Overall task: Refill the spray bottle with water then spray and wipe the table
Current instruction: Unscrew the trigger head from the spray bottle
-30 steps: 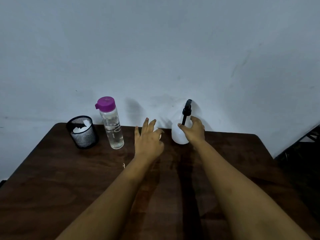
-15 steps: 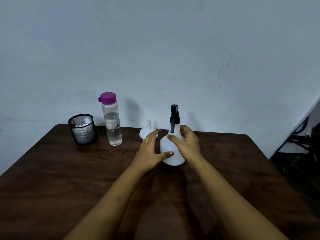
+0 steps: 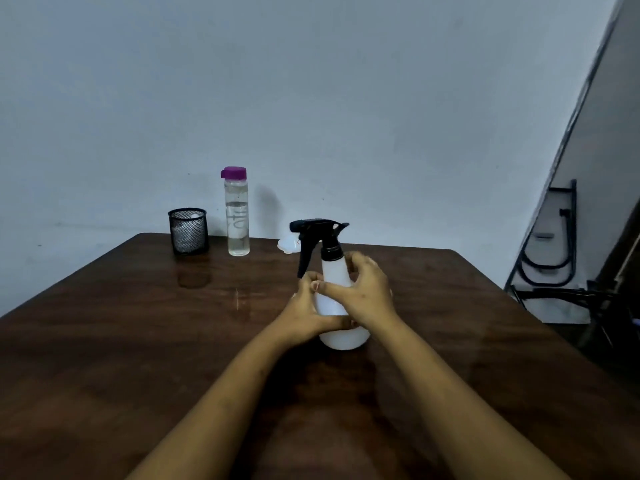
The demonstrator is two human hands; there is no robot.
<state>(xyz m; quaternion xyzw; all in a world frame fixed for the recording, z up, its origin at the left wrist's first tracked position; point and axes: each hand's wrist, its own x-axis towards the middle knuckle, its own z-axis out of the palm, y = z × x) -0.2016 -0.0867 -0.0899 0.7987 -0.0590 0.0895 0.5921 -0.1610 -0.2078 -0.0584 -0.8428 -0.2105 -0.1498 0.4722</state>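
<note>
Left hand: the left hand point(image 3: 306, 313) wraps the lower body of the spray bottle point(image 3: 344, 337) from the left and holds it upright on the counter point(image 3: 138, 341).
Right hand: the right hand point(image 3: 367, 296) has its fingers curled round the bottle's shoulder, just under the black trigger head point(image 3: 318, 228).
Risk, bottle: if the head is twisted with a loose lower grip, I think the light body can turn or tip.
Risk, pouring: the white piece point(image 3: 287, 243) behind the head looks like a funnel. Without it, water from the water bottle point(image 3: 237, 220) may spill on the wood.
Edges: the water bottle and the mesh cup point(image 3: 188, 232) stand near the far edge, by the wall.
Open room: there is bare counter to the left and toward the person.
</note>
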